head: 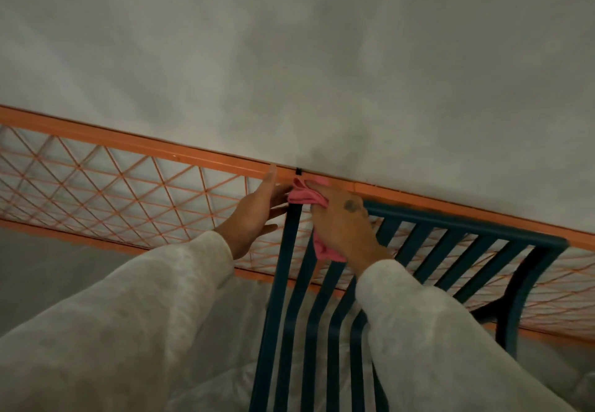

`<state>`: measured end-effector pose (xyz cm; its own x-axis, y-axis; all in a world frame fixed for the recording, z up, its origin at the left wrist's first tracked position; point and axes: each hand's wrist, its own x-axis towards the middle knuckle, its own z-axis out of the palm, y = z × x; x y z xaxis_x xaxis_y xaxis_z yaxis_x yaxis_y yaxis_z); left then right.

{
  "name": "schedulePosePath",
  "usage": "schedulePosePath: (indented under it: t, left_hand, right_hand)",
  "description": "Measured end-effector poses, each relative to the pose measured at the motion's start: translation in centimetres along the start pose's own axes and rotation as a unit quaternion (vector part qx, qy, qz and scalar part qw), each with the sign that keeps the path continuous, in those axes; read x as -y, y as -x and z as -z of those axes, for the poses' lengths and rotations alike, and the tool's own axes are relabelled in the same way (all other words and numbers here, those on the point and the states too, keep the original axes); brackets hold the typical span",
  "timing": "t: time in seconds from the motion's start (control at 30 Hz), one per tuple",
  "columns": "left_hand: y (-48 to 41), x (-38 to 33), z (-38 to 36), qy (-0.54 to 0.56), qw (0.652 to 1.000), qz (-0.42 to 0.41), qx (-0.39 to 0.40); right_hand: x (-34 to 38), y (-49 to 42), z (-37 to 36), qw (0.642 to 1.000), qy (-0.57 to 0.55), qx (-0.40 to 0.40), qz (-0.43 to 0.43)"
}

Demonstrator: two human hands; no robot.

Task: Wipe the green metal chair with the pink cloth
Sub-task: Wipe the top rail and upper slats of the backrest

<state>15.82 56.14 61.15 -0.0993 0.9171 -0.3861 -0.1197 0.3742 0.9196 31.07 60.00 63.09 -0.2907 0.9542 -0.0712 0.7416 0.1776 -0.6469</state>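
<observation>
Grey wall behind orange mesh rail (135, 147), right hand (346, 225) grip closed on pink cloth (304, 196) at green chair (467, 223) corner, left hand (257, 212) open.

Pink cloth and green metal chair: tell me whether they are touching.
Touching. The head view shows the right hand pressing the crumpled pink cloth onto the top of the green metal chair, with its lower end draped over a slat.

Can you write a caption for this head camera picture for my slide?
Right hand wipes the green metal chair with a pink cloth; left hand steadies it.
</observation>
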Motion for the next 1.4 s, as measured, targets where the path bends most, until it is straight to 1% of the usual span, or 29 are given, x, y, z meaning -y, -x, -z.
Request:
schedulePosePath:
  t: [0.07, 0.13, 0.17, 0.2, 0.27, 0.33, 0.37, 0.43, 0.47, 0.5, 0.57, 0.63, 0.7, 0.8, 0.87, 0.97, 1.07, 1.17, 1.23, 1.33, 1.4]
  left_hand:
    - [0.3, -0.4, 0.0, -0.020, 1.000, -0.007, 0.015]
    - [0.3, -0.9, -0.1, -0.069, 0.997, -0.027, 0.031]
    - [0.2, -0.9, -0.2, -0.123, 0.991, -0.047, 0.033]
    - [0.1, -0.8, -0.2, -0.194, 0.978, -0.072, 0.024]
    - [-0.2, -0.6, -0.4, -0.325, 0.937, -0.129, -0.020]
    - [-0.1, -0.8, -0.6, -0.388, 0.901, -0.190, -0.047]
    - [-0.2, -0.9, -0.9, -0.418, 0.878, -0.226, -0.054]
    - [-0.6, -0.9, -1.2, -0.490, 0.821, -0.288, -0.048]
    - [-0.8, -0.9, -1.4, -0.519, 0.798, -0.304, -0.042]
    - [-0.9, -1.0, -1.5, -0.536, 0.786, -0.305, -0.037]
    - [-1.1, -1.4, -1.5, -0.545, 0.781, -0.304, -0.032]
    - [-1.3, -1.9, -1.3, -0.561, 0.773, -0.294, -0.033]
    - [-1.7, -2.3, -1.3, -0.587, 0.761, -0.275, -0.035]
    - [-1.9, -2.5, -1.7, -0.593, 0.760, -0.264, -0.036]
    - [-1.9, -2.7, -1.7, -0.601, 0.756, -0.259, -0.033]
    - [-1.7, -3.2, -1.6, -0.615, 0.750, -0.243, -0.023]
    - [-1.2, -4.1, -2.3, -0.635, 0.734, -0.239, -0.014]
    - [-0.4, -5.5, -4.2, -0.602, 0.745, -0.288, 0.006]
    - [0.1, -6.6, -6.0, -0.586, 0.747, -0.312, 0.027]
    - [0.5, -7.6, -8.5, -0.584, 0.743, -0.318, 0.075]
    - [0.5, -7.7, -9.9, -0.589, 0.738, -0.315, 0.095]
  right_hand:
    - [-2.4, 0.4, 1.9, 0.999, 0.015, -0.017, -0.038]
    - [-4.8, 0.7, 4.5, 0.994, 0.021, -0.052, -0.097]
    - [-5.7, 0.9, 5.6, 0.990, 0.019, -0.071, -0.122]
    - [-6.4, 1.2, 6.3, 0.986, 0.023, -0.090, -0.140]
    - [-6.2, 1.7, 6.1, 0.979, 0.070, -0.115, -0.152]
    - [-4.9, 2.1, 4.1, 0.980, 0.104, -0.116, -0.123]
    - [-3.9, 2.1, 2.8, 0.985, 0.099, -0.101, -0.102]
    - [-2.1, 2.0, 0.2, 0.992, 0.098, -0.063, -0.051]
    - [-1.4, 2.0, -0.7, 0.992, 0.106, -0.054, -0.028]
    - [-1.1, 1.8, -1.3, 0.993, 0.106, -0.051, -0.016]
    - [-1.5, 1.7, -0.8, 0.994, 0.099, -0.045, -0.011]
    - [-3.4, 1.9, 1.0, 0.994, 0.096, -0.045, -0.021]
    - [-6.3, 2.2, 3.7, 0.992, 0.092, -0.066, -0.055]
    - [-10.2, 2.9, 7.8, 0.979, 0.087, -0.115, -0.141]
    - [-11.6, 3.1, 10.0, 0.973, 0.051, -0.127, -0.185]
    - [-11.5, 3.3, 12.7, 0.967, -0.036, -0.133, -0.214]
    - [-9.8, 5.0, 14.5, 0.970, -0.063, -0.140, -0.189]
    - [-8.1, 7.1, 15.2, 0.980, -0.074, -0.131, -0.131]
    - [-7.7, 8.1, 15.6, 0.984, -0.039, -0.128, -0.118]
    - [-8.2, 8.8, 15.6, 0.983, 0.033, -0.135, -0.124]
    - [-8.6, 8.9, 15.3, 0.982, 0.067, -0.140, -0.112]
